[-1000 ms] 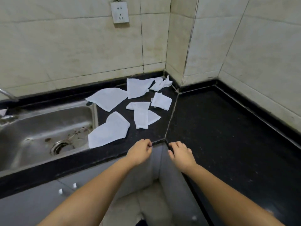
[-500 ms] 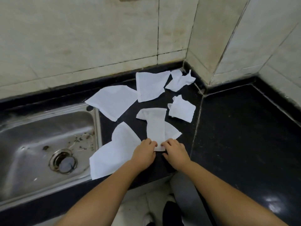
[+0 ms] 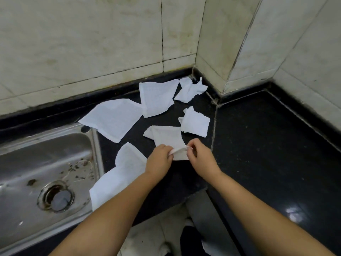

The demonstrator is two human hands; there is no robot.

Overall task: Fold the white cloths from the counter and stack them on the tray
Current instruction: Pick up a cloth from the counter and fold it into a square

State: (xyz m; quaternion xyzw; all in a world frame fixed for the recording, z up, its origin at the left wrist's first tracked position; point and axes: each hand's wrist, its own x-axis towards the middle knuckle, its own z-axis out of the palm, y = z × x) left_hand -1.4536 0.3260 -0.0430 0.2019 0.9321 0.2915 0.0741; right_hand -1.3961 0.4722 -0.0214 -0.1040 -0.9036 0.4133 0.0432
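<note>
Head view. I am watching both hands working the near edge of a narrow white woven cloth (image 3: 168,140) lying on the black polished stone worktop (image 3: 258,145), between the steel sink (image 3: 46,163) and the worktop's seam. The left hand (image 3: 160,158) is pinching the near left corner; the fingers (image 3: 170,152) are curled onto the fabric. The right hand (image 3: 202,157) is pinching the near right corner, thumb and forefinger closed on it. The near edge is lifting off the worktop while the far part is lying flat.

Orientation: the cloth's long axis is running away from me, near end at the hands, far end pointing toward the tiled wall (image 3: 92,43), leaning slightly left. A flap is sticking out at the far left.

Judgement on the step: this looks like the start of a fold on the first cloth. To do it well I would be keeping both corners level, carrying the near edge straight along the long axis to meet the far edge, then pressing the crease flat. Uneven pull would be skewing the fold.

Five other white cloths are lying around: one large one (image 3: 114,119) by the sink rim, one (image 3: 156,97) near the wall, a crumpled one (image 3: 190,90) in the corner, a small one (image 3: 195,122) just beside the held cloth, and one (image 3: 118,174) overhanging the sink edge. No tray is showing here.
</note>
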